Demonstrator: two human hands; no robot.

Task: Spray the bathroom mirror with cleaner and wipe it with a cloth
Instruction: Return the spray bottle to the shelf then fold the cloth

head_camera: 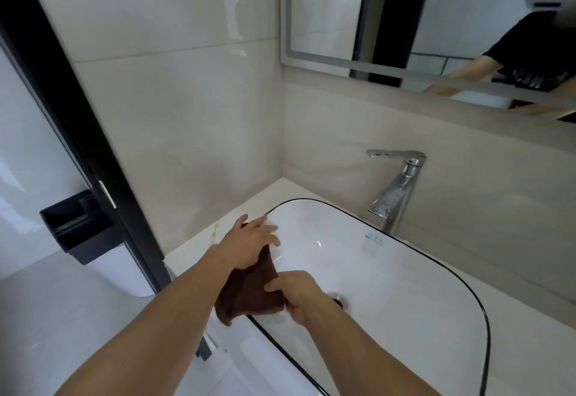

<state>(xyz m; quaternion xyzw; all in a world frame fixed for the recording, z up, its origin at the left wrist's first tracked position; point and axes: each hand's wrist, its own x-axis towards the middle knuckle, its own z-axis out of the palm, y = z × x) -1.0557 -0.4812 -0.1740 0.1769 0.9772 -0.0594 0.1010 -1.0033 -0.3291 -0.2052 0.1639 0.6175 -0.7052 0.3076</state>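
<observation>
A dark brown cloth (249, 293) is held between both hands over the left rim of a white sink (405, 286) with a thin black edge. The left hand (249, 246) lies on the cloth's upper end, its fingers stretched forward across the sink rim and its palm pressing the fabric down. The right hand (299, 296) pinches the lower part of the cloth, thumb on top and fingers curled beneath, just inside the basin. The cloth hangs partly over the rim, with a loose corner drooping outside the sink near the front left.

The sink sits on a pale table (218, 227) set into the corner of beige tiled walls. A chrome tap (396, 190) stands behind the basin, its spout pointing left, well apart from both hands. A dark drain (339, 300) shows in the bottom of the basin, just beside the right hand.

The mirror (343, 15) hangs on the back wall above the tap, well above the cloth, and reflects a person's arms and a black sleeve. To the left stand a black door frame (62, 90) and a small black holder (74, 227) fixed beside it
</observation>
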